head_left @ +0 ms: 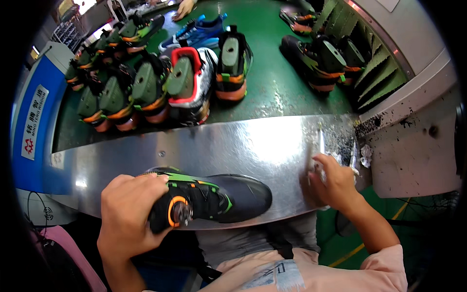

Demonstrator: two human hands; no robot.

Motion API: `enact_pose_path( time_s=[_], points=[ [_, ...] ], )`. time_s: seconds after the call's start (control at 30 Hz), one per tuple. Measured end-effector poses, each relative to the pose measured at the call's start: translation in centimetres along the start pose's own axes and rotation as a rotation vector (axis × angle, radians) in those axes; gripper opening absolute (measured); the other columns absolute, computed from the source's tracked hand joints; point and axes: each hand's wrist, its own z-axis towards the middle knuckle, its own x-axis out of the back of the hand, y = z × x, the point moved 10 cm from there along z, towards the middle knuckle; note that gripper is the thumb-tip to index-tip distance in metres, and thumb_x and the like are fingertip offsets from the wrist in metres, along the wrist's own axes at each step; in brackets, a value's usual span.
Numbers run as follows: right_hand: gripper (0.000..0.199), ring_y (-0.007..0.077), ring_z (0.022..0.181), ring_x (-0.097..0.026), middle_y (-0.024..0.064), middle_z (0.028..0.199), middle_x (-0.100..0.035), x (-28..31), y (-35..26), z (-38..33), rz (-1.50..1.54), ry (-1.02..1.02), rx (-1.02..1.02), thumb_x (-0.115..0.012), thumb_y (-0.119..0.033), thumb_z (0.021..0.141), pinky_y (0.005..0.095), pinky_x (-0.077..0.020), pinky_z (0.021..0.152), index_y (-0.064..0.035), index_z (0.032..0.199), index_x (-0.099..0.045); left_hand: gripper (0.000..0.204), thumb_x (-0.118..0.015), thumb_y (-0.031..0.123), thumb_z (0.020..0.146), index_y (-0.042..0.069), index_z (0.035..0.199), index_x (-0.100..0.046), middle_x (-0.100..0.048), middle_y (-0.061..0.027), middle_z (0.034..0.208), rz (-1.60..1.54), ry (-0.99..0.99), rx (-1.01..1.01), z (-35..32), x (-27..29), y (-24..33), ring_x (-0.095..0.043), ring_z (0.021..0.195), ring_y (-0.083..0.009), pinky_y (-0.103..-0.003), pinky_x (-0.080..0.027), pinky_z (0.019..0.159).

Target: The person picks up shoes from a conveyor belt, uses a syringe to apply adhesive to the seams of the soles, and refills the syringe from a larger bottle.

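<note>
My left hand grips the heel end of a black shoe with green and orange trim that lies on its side on the shiny metal ledge. At the right end of the ledge my right hand closes around a thin brush-like tool, its fingers curled; the tool stands nearly upright and is blurred. The shoe's toe points toward my right hand, with a short gap between them.
Beyond the ledge a green conveyor belt carries several shoes on green lasts, mostly black with orange soles, one red and white, one blue. Another person's hand reaches in at the far end. A blue machine panel stands left.
</note>
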Motion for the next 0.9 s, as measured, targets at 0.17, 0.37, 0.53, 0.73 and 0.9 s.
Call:
enact_pose_path(
  time_s=[0.17,0.37,0.53,0.73,0.9],
  points=[
    [0.065,0.0263,0.095,-0.065,0.0157,0.106,-0.063,4.5,0.8,4.8,0.447,0.255,-0.172,-0.075,-0.013,0.076,0.0325,-0.0509,0.077,-0.0007,0.13,-0.041,0.076,-0.085,0.026,0.067,0.0,0.129,-0.049,-0.064,-0.016,0.113,-0.759,0.075,0.326,2.1,0.4,-9.9,-0.062,0.106,-0.0254,-0.036,-0.045,0.094],
    [0.092,0.0312,0.127,-0.047,0.0229,0.135,-0.048,-2.4,-0.3,20.9,0.765,0.447,-0.358,-0.086,-0.03,0.069,0.038,-0.0394,0.101,-0.0026,0.136,-0.03,0.085,-0.08,0.018,0.07,0.003,0.14,-0.035,-0.047,-0.0236,0.132,-0.201,0.431,0.615,4.3,-1.0,-22.9,-0.055,0.115,-0.034,-0.039,-0.045,0.096],
    [0.094,0.031,0.129,-0.044,0.0233,0.134,-0.047,-4.4,-0.8,26.0,0.672,0.572,-0.404,-0.09,-0.032,0.064,0.0359,-0.0333,0.107,-0.0015,0.132,-0.032,0.1,-0.084,0.019,0.062,0.012,0.145,-0.029,-0.03,-0.0272,0.14,0.06,0.213,0.689,8.9,-5.7,-19.7,-0.058,0.107,-0.0458,-0.045,-0.049,0.091],
    [0.079,0.0243,0.109,-0.052,0.0202,0.123,-0.049,-5.2,-1.6,27.3,0.819,0.446,-0.561,-0.071,0.002,0.062,0.0318,-0.0463,0.089,-0.0056,0.131,-0.034,0.079,-0.082,0.016,0.063,0.005,0.134,-0.047,-0.055,-0.0186,0.12,0.194,0.426,0.615,6.8,-2.0,-24.6,-0.058,0.106,-0.0371,-0.041,-0.048,0.092],
    [0.074,0.0213,0.097,-0.055,0.0146,0.116,-0.05,-5.2,1.1,27.5,1.017,0.558,-0.543,-0.069,0.005,0.063,0.0338,-0.0502,0.081,-0.0087,0.127,-0.036,0.077,-0.085,0.015,0.058,0.008,0.129,-0.056,-0.06,-0.0162,0.11,0.299,0.499,0.692,2.4,2.6,-30.5,-0.06,0.103,-0.0319,-0.039,-0.048,0.092]
  ],
)
